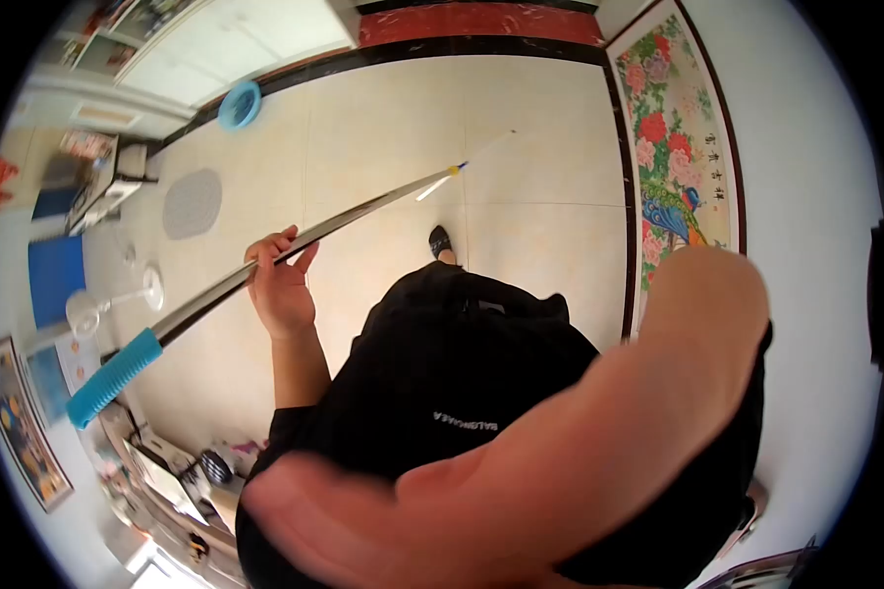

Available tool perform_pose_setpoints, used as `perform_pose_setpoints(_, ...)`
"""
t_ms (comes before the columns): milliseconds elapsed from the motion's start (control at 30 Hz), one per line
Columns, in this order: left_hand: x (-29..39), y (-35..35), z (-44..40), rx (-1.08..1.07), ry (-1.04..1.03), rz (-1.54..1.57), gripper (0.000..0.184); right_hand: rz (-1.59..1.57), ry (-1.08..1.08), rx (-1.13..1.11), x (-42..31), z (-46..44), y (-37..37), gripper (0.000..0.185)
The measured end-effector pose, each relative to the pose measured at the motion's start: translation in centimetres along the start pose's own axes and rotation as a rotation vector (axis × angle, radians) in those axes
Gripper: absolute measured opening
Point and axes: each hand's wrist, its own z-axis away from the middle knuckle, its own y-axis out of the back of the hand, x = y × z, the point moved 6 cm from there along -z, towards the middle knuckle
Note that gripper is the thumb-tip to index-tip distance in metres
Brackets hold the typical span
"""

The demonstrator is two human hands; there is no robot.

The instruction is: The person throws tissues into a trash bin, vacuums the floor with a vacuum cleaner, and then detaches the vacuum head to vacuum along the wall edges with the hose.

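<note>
My left hand (283,285) is closed around a long metal pole (363,208), near its middle. A teal ribbed grip (116,378) covers the pole's near end, at the lower left. Its far end, tipped in yellow and blue, points over the tiled floor to the upper right, with no head visible on it. My right forearm (619,422) crosses large in front of the camera. The right hand (363,530) is blurred and very close at the bottom, partly cut off; its fingers cannot be made out, nor whether it holds anything.
A blue basin (240,105) stands by white cabinets (236,49). A grey mat (193,204) and a white stand (118,302) are on the left. A framed peacock picture (673,137) hangs on the right wall. One dark shoe (441,239) shows on the floor (550,147).
</note>
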Motion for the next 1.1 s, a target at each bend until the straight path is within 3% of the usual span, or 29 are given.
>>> perform_pose_setpoints(267, -7.5, -9.3, -23.6, -0.038, 0.176, -0.265, 0.012, 0.49, 0.024, -0.044, 16.4, 4.8, 4.3, 0.033)
perform_pose_setpoints(500, -11.7, -16.2, -40.2, 0.034, 0.129, -0.337, 0.012, 0.777, 0.123, -0.098, 32.2, 10.6, 7.0, 0.037)
perform_pose_setpoints(633, -12.5, -18.5, -46.4, 0.086, 0.065, -0.292, 0.013, 0.965, 0.37, -0.165, 41.4, 13.9, 6.9, 0.04)
perform_pose_setpoints(700, -13.2, -19.3, -50.1, 0.075, 0.014, -0.219, 0.013, 1.135, 0.711, -0.34, 46.2, 16.6, 5.7, 0.042)
perform_pose_setpoints(767, -14.4, -19.8, -53.7, 0.092, -0.026, -0.191, 0.013, 1.076, 0.899, -0.352, 50.0, 20.2, 6.1, 0.041)
perform_pose_setpoints(800, -15.4, -19.8, -55.4, 0.108, -0.032, -0.151, 0.013, 0.934, 0.79, -0.017, 50.4, 23.0, 8.0, 0.032)
perform_pose_setpoints(833, -16.6, -19.9, -57.7, 0.121, -0.037, -0.113, 0.013, 0.969, 0.546, 0.217, 52.9, 24.2, 9.9, 0.028)
perform_pose_setpoints(933, -19.4, -22.4, -66.2, 0.144, 0.034, -0.087, 0.014, 0.857, -0.137, 0.704, 62.4, 27.2, 15.1, 0.035)
perform_pose_setpoints(1033, -23.9, -26.9, -76.9, 0.086, 0.167, -0.104, 0.015, 0.527, -0.16, 0.866, 67.6, 28.7, 20.9, 0.05)
perform_pose_setpoints(1100, -26.0, -34.8, -84.3, -0.024, 0.219, -0.317, 0.017, 0.81, -0.207, 0.546, 68.4, 29.5, 22.7, 0.058)
